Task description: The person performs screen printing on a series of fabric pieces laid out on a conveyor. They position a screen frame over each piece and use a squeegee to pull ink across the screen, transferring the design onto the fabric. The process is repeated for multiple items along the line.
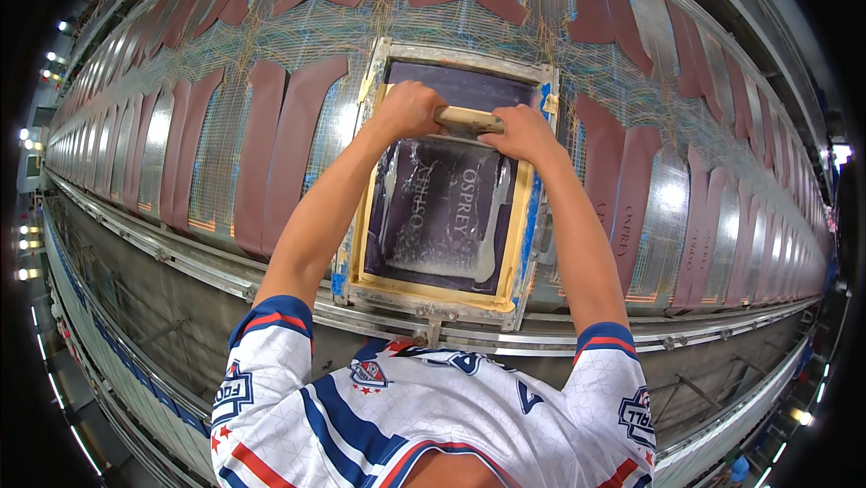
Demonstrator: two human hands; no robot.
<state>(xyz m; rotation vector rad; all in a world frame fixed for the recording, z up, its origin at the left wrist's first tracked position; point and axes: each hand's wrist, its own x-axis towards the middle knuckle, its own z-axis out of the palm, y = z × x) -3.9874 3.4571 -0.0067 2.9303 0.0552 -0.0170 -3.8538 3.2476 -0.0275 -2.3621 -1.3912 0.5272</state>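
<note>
Both of my hands hold a squeegee with a pale wooden handle (465,118) across a printing screen. My left hand (410,109) is closed round its left end, and my right hand (525,133) grips the right end. The blade rests at the upper part of the dark purple mesh (424,253). Below it, pale lettering shows in the mesh, with whitish wet ink streaked along both sides and the bottom. Yellow and blue tape lines the screen's metal frame (469,57), which lies on the long table.
Rows of maroon cut panels (302,150) lie on the long printing table on both sides and beyond the screen. Some panels at the right (627,208) carry printed lettering. A metal rail (216,279) runs along the table's near edge, in front of my body.
</note>
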